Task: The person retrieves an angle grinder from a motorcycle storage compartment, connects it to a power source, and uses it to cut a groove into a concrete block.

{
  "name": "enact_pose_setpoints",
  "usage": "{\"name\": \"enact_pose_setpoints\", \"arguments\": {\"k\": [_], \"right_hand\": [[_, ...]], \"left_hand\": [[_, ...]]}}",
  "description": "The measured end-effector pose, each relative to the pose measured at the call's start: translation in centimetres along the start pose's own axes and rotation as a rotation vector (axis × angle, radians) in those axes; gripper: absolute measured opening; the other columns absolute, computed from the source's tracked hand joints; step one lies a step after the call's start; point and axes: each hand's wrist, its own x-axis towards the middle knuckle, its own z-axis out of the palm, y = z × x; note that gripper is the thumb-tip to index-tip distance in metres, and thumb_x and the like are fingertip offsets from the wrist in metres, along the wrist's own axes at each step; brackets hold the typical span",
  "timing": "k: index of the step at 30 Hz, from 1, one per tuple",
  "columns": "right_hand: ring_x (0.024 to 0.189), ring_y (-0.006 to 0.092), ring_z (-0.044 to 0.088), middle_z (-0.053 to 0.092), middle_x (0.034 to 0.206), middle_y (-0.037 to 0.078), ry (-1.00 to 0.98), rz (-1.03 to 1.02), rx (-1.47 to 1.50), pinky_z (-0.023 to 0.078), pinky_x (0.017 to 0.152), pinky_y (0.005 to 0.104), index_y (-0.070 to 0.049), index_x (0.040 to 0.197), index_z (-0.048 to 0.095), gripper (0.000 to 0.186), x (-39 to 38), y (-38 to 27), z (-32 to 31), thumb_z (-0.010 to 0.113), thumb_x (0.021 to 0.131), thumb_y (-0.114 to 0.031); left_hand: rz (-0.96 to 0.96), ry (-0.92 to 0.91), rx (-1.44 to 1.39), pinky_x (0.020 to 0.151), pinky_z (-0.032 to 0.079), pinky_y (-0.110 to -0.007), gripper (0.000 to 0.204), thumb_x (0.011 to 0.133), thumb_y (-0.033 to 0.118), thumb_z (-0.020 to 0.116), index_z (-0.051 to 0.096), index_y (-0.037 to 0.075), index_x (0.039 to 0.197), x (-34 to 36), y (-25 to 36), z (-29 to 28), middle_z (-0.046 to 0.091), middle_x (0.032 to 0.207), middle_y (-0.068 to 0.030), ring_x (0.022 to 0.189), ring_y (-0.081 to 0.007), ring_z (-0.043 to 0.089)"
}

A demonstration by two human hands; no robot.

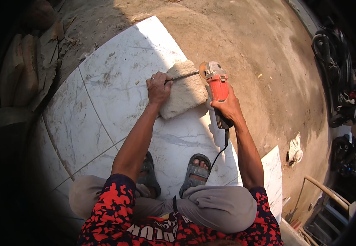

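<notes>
The step in hand looks like grinding the tip of a slim metal rod (184,76) with a red angle grinder (217,86). The left hand (159,88) closes round the rod's near end and braces it across a rough stone block (182,94), which lies on the marble-patterned tile paving (116,82) at its right edge. The right hand (227,106) wraps the grinder's body just beyond that edge, its disc (203,70) at the rod's far tip; whether they touch, I cannot tell. The next move probably calls for a firm left grip and small, controlled changes of disc angle. Bare concrete ground (264,74) gives the grinder open room rightward; towards the person, the power cord (222,152) trails near the right sandal (195,174) and could snag.
</notes>
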Motion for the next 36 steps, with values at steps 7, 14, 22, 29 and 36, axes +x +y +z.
{"name": "enact_pose_setpoints", "arguments": {"k": [7, 14, 22, 29, 36], "right_hand": [[0.111, 0.0371, 0.063, 0.062, 0.122, 0.025, -0.007, 0.007, 0.036, 0.051, 0.093, 0.0415, -0.006, 0.144, 0.036, 0.094, 0.0, -0.3, 0.0, 0.078, 0.063, -0.025], [0.109, 0.0364, 0.064, 0.063, 0.121, 0.024, 0.015, 0.008, 0.058, 0.051, 0.092, 0.0414, -0.006, 0.143, 0.038, 0.091, 0.3, -0.3, 0.2, 0.078, 0.063, -0.024], [0.106, 0.0366, 0.065, 0.064, 0.118, 0.024, 0.021, -0.007, 0.062, 0.052, 0.09, 0.0415, -0.005, 0.143, 0.038, 0.09, 0.7, -0.2, 0.4, 0.076, 0.064, -0.024], [0.108, 0.0314, 0.064, 0.063, 0.121, 0.019, 0.018, 0.042, 0.045, 0.05, 0.092, 0.0388, -0.005, 0.142, 0.04, 0.091, 1.4, -0.2, 0.3, 0.08, 0.063, -0.025], [0.107, 0.032, 0.064, 0.063, 0.12, 0.02, 0.032, 0.034, 0.099, 0.051, 0.091, 0.0393, -0.005, 0.14, 0.041, 0.089, 0.9, -0.4, 0.7, 0.08, 0.063, -0.025]], "left_hand": [[0.013, 0.01, 0.006, 0.088, 0.035, -0.042, 0.014, 0.079, 0.019, 0.071, 0.069, 0.015, 0.092, -0.1, -0.2, 0.1, 0.063, 0.097, -0.002, 0.097, -0.0235, 0.057], [0.026, 0.017, 0.002, 0.089, 0.035, -0.042, 0.014, 0.079, 0.019, 0.071, 0.068, 0.015, 0.092, 0.0, -0.3, 0.1, 0.063, 0.096, -0.0019, 0.097, -0.0236, 0.057], [0.026, 0.012, -0.006, 0.089, 0.035, -0.043, 0.014, 0.079, 0.018, 0.071, 0.068, 0.015, 0.092, 0.0, 0.1, 0.1, 0.063, 0.097, -0.002, 0.098, -0.0237, 0.057], [0.032, 0.009, -0.01, 0.09, 0.035, -0.043, 0.013, 0.08, 0.018, 0.071, 0.068, 0.015, 0.092, 0.0, 0.1, 0.3, 0.062, 0.097, -0.0019, 0.098, -0.0236, 0.057], [0.024, 0.0, -0.007, 0.09, 0.035, -0.042, 0.013, 0.08, 0.018, 0.071, 0.067, 0.014, 0.092, 0.0, 0.2, 0.0, 0.062, 0.097, -0.0016, 0.098, -0.0233, 0.056]]}}
